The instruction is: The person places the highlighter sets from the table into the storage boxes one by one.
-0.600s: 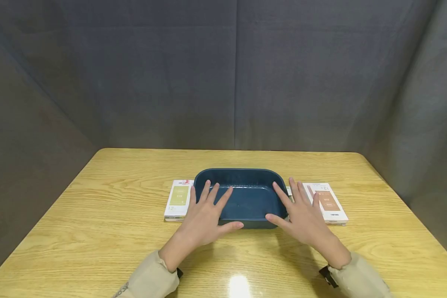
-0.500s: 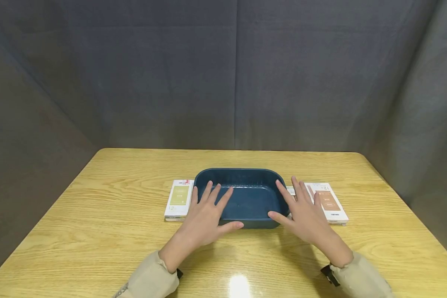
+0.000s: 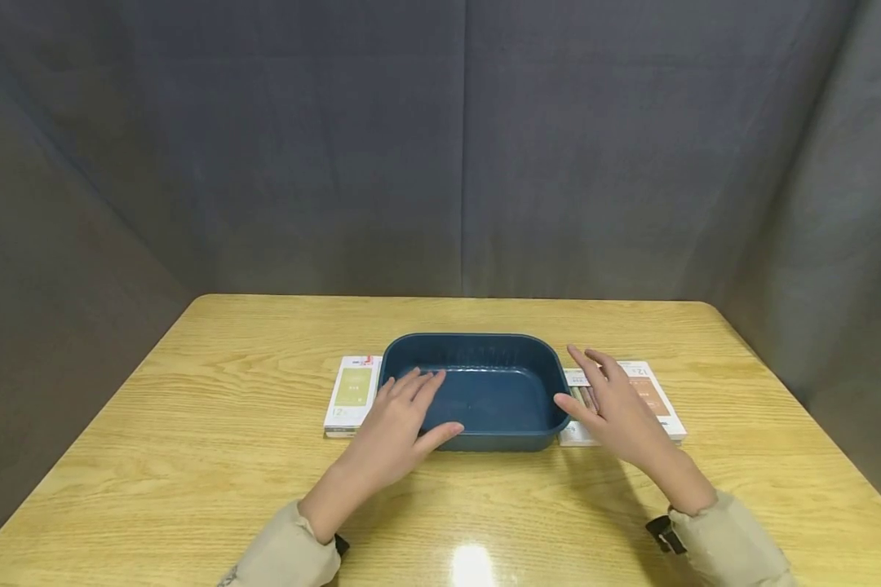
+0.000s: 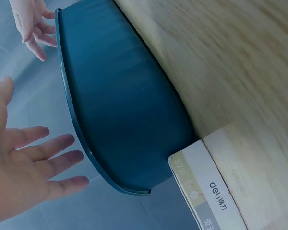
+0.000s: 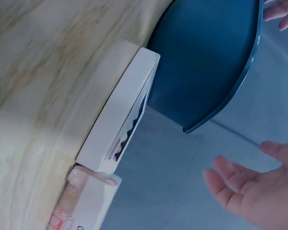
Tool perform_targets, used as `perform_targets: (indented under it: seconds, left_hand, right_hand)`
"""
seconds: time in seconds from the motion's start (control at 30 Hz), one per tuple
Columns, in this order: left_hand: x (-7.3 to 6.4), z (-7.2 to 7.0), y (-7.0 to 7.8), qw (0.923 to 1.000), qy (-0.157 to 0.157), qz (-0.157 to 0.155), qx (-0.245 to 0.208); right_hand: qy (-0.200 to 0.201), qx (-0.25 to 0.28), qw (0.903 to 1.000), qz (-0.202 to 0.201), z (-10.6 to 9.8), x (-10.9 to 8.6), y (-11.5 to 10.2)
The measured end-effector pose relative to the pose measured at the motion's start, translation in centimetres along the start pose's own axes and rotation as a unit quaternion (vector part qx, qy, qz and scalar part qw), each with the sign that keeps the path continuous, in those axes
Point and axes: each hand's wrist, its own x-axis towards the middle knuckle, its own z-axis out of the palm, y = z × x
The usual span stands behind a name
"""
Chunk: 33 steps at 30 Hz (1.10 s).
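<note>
A dark blue plastic bin (image 3: 484, 399) with rounded corners stands on the wooden table. My left hand (image 3: 392, 428) hovers over its left end, fingers stretched and holding nothing. In the left wrist view a gap shows between that hand (image 4: 24, 172) and the bin's rim. Over the right end's outer side is my right hand (image 3: 617, 412), its fingers loosely bent and nothing in them. Below it lies a white box with a window (image 3: 576, 432), against the bin. To its right is a white box with a brown label (image 3: 649, 395), partly covered by the hand.
A white box with a yellow-green label (image 3: 352, 391) lies against the bin's left side; the left wrist view shows its printed edge (image 4: 216, 191). Beyond the wooden table (image 3: 264, 342) hangs a grey curtain (image 3: 338, 163).
My right hand has moved right, off the bin, uncovering part of the windowed box. My left hand has shifted slightly left and its fingers are closer together. The bin and boxes stay put.
</note>
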Motion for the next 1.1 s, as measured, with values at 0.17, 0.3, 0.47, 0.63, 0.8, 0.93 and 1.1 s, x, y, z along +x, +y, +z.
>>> perform_targets:
  seconds: [0.17, 0.3, 0.47, 0.63, 0.8, 0.93, 1.1]
  left_hand:
    - [-0.2, -0.1, -0.1, 0.9992, 0.009, 0.000, -0.040]
    - [-0.2, -0.2, -0.1, 0.9979, 0.020, -0.004, -0.061]
    - [-0.3, -0.2, -0.2, 0.9962, 0.042, 0.003, -0.076]
    - [-0.3, -0.4, -0.3, 0.9951, 0.045, -0.002, -0.088]
    - [-0.5, -0.5, -0.4, 0.9939, 0.047, -0.009, -0.099]
    - [-0.8, -0.6, -0.4, 0.9929, 0.055, -0.009, -0.105]
    - [-0.9, -0.6, -0.4, 0.9920, 0.070, 0.001, -0.105]
  right_hand:
    - [0.008, 0.058, 0.9983, 0.006, 0.0, 0.1, 0.9]
    - [0.003, 0.110, 0.9936, 0.024, 0.0, 0.2, 1.6]
    - [0.003, 0.132, 0.9901, 0.048, 0.1, 0.5, 2.4]
    - [-0.003, 0.164, 0.9844, 0.063, 0.2, 0.6, 3.0]
    - [-0.031, 0.250, 0.9636, 0.091, 0.3, 1.0, 3.5]
    - [-0.043, 0.300, 0.9472, 0.103, 0.5, 1.2, 3.6]
    - [-0.050, 0.337, 0.9315, 0.127, 0.9, 1.2, 3.7]
